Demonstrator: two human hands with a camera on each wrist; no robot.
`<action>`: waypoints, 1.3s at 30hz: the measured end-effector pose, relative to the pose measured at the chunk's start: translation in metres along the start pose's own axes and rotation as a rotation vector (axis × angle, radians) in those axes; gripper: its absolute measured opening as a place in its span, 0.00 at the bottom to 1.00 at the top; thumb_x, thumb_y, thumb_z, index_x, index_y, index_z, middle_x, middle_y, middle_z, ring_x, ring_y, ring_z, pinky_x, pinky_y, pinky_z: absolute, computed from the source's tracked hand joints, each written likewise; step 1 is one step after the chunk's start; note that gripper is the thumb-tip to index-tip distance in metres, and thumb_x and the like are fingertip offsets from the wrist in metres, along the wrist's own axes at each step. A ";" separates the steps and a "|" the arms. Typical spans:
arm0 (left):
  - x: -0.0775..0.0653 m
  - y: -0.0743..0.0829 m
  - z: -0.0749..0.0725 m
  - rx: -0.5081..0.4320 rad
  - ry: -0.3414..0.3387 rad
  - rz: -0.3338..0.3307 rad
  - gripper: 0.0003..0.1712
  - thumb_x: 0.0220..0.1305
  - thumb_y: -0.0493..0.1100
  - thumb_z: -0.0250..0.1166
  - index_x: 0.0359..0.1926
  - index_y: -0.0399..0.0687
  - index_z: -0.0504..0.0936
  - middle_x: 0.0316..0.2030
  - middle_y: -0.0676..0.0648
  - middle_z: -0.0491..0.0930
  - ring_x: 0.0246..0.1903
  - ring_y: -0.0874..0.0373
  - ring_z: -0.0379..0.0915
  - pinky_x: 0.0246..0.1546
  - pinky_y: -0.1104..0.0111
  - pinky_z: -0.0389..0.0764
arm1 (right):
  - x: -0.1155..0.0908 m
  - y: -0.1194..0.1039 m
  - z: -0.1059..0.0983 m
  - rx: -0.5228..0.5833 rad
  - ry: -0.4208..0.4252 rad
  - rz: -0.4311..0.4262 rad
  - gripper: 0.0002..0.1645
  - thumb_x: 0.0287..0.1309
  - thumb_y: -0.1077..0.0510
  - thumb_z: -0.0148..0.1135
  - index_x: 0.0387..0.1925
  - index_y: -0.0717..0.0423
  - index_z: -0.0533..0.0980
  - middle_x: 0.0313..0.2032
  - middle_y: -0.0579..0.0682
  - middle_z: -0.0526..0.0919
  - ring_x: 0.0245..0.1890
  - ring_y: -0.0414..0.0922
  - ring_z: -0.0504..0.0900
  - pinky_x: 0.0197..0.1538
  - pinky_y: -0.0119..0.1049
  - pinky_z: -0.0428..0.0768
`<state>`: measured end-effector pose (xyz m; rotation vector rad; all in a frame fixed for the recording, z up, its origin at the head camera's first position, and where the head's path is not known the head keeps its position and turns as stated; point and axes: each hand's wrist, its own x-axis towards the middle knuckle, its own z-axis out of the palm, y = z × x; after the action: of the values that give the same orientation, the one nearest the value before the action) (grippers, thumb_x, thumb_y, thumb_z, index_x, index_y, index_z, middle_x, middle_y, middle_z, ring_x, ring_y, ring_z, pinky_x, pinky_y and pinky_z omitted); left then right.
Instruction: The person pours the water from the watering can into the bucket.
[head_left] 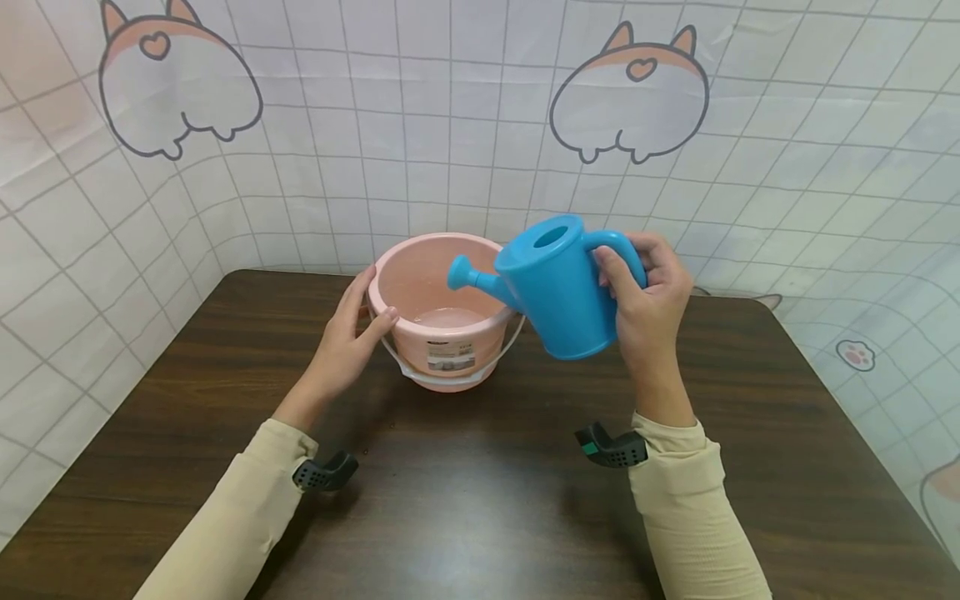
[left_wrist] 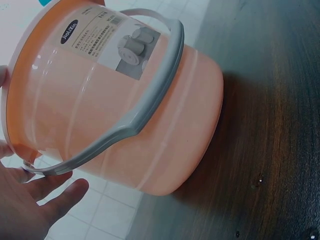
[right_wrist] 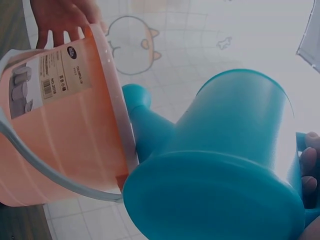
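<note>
A pink bucket (head_left: pixel 450 333) with a label and a pale swing handle stands on the table. My left hand (head_left: pixel 345 333) holds its rim at the left, the thumb over the front edge; the other fingers show spread beside the bucket in the left wrist view. My right hand (head_left: pixel 654 292) grips the loop handle of a blue watering can (head_left: pixel 566 292), which is raised off the table and tilted slightly left. The can's spout (head_left: pixel 476 277) reaches over the bucket's right rim. No stream shows from the spout. A shine at the bucket's bottom looks like water.
The dark wooden table (head_left: pixel 465 517) runs under both forearms, with a few small drops (head_left: pixel 365 451) left of centre. A white grid-patterned cloth (head_left: pixel 420 125) with cartoon drawings hangs behind and at the sides. A dark band sits on each wrist.
</note>
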<state>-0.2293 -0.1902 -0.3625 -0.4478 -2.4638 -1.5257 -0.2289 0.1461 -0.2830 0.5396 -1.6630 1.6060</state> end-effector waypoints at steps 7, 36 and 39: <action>0.000 0.001 0.000 0.006 -0.002 0.004 0.40 0.71 0.51 0.55 0.77 0.60 0.46 0.76 0.50 0.47 0.68 0.42 0.57 0.59 0.40 0.68 | 0.001 -0.001 -0.001 -0.007 -0.007 -0.004 0.02 0.60 0.62 0.63 0.36 0.56 0.78 0.21 0.39 0.76 0.23 0.38 0.74 0.30 0.29 0.74; 0.000 0.000 0.000 0.012 -0.003 0.002 0.40 0.70 0.51 0.55 0.77 0.59 0.46 0.76 0.50 0.47 0.69 0.43 0.56 0.61 0.41 0.67 | 0.001 -0.005 -0.004 -0.038 -0.035 -0.013 0.03 0.61 0.62 0.63 0.37 0.55 0.78 0.22 0.37 0.77 0.24 0.37 0.75 0.31 0.29 0.74; 0.000 0.000 -0.001 0.010 -0.001 0.004 0.40 0.70 0.51 0.55 0.77 0.60 0.46 0.76 0.50 0.47 0.69 0.43 0.56 0.61 0.41 0.66 | 0.002 -0.005 -0.003 -0.038 -0.037 -0.022 0.03 0.61 0.62 0.63 0.37 0.56 0.78 0.22 0.37 0.77 0.23 0.37 0.75 0.30 0.29 0.74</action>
<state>-0.2296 -0.1909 -0.3622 -0.4514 -2.4683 -1.5111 -0.2260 0.1486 -0.2788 0.5695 -1.7053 1.5541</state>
